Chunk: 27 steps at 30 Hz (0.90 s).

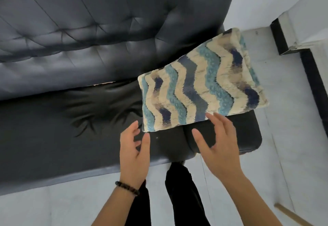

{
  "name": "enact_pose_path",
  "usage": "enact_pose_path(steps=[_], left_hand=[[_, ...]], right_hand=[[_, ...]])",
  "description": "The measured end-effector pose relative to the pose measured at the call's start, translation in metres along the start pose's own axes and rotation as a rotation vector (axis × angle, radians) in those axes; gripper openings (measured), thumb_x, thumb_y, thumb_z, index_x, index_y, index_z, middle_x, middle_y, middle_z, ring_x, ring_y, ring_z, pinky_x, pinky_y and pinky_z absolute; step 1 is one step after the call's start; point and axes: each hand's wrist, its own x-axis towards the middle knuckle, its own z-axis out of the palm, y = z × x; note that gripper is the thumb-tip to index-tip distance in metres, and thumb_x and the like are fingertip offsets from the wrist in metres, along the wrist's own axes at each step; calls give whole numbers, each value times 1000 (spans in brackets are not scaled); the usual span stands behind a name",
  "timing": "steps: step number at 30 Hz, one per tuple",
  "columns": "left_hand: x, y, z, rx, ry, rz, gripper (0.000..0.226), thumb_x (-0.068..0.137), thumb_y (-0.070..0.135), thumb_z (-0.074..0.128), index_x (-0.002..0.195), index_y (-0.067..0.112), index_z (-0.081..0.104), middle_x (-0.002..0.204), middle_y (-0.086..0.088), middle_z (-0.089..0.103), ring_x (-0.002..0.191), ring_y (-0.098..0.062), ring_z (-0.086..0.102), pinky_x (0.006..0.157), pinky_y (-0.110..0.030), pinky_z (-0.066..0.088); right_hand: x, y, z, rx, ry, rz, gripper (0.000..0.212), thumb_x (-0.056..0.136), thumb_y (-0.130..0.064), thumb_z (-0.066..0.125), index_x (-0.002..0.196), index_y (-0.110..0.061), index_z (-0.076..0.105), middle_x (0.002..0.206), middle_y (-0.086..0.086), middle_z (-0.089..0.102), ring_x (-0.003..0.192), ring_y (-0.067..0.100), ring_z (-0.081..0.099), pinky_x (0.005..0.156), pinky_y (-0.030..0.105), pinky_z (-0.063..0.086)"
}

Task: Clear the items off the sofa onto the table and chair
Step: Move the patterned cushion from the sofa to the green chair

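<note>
A fluffy cushion point(200, 81) with cream, teal and navy zigzag stripes lies on the right end of a black leather sofa point(71, 112), leaning partly against the backrest. My left hand point(134, 153) hovers just below the cushion's near left corner, fingers spread and relaxed, holding nothing. Over the seat, my right hand point(219, 145) is spread open, its fingertips at the cushion's near edge. Whether those fingertips touch the fabric I cannot tell.
The tufted sofa backrest point(99, 21) fills the upper left. White tiled floor point(291, 119) runs to the right of the sofa, with a black skirting edge point(312, 76). A wooden stick point(291, 215) pokes in at the lower right. My dark-trousered legs point(179, 190) stand at the sofa's front.
</note>
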Motion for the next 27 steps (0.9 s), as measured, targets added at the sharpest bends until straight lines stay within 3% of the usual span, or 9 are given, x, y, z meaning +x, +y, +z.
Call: enact_pose_path(steps=[2, 5, 8, 10, 12, 14, 17, 21, 27], left_hand=[[55, -24, 38, 46, 2, -29, 41, 95, 26, 57, 134, 25, 43, 124, 20, 39, 116, 8, 45, 98, -28, 46], [129, -66, 97, 144, -1, -78, 58, 95, 37, 54, 145, 16, 34, 146, 8, 28, 138, -20, 30, 112, -37, 32], [180, -106, 146, 202, -125, -88, 80, 93, 51, 52, 154, 19, 12, 161, -6, 9, 147, -23, 9, 118, -39, 19], [202, -128, 168, 249, -199, -123, 90, 89, 56, 56, 154, 18, 8, 157, -6, 26, 144, -25, 23, 116, -45, 27], [217, -144, 178, 361, -158, -135, 75, 87, 51, 61, 146, 15, 33, 135, -5, 54, 128, -27, 47, 100, -44, 45], [228, -146, 175, 340, -108, -169, 43, 87, 41, 66, 122, 16, 59, 107, -1, 67, 105, -25, 61, 87, -38, 52], [232, -139, 152, 176, -120, -229, 20, 88, 32, 68, 99, 15, 65, 79, 7, 63, 82, -16, 63, 78, -25, 51], [215, -132, 81, 24, 109, -93, 18, 86, 23, 73, 79, 16, 58, 70, 11, 54, 64, 7, 52, 59, -3, 35], [226, -141, -58, -59, 449, 80, 16, 87, 11, 71, 85, 10, 55, 77, 12, 51, 68, 11, 51, 65, -6, 42]], right_hand=[[52, 21, 26, -169, 80, -35, 61, 89, -58, 58, 139, -22, 52, 152, 12, 36, 145, 34, 25, 114, 54, 24], [127, 60, 68, -403, 127, -58, 75, 91, -70, 45, 152, -29, 32, 161, 20, 14, 148, 44, 5, 116, 59, 7], [171, 97, 106, -629, 134, -22, 92, 89, -78, 36, 158, -21, 10, 160, 25, 13, 145, 48, 14, 114, 62, 11], [178, 113, 129, -741, 175, 15, 101, 88, -81, 34, 157, -13, 8, 151, 27, 31, 131, 47, 36, 107, 59, 23], [175, 116, 144, -770, 233, 24, 103, 86, -79, 43, 155, -7, 14, 128, 27, 49, 106, 41, 48, 94, 52, 28], [172, 108, 151, -691, 218, 52, 88, 85, -68, 58, 146, -11, 31, 115, 20, 58, 97, 37, 52, 85, 46, 25], [165, 87, 153, -456, 185, 68, 37, 82, -52, 70, 101, -32, 45, 86, 3, 65, 83, 34, 60, 79, 42, 31], [144, 43, 166, -80, 195, 56, 38, 79, -50, 69, 82, -30, 37, 61, -15, 48, 62, 19, 50, 59, 32, 36], [122, -46, 261, 255, 89, -66, 37, 84, -31, 71, 77, -21, 36, 69, 11, 48, 65, 34, 47, 56, 48, 39]])
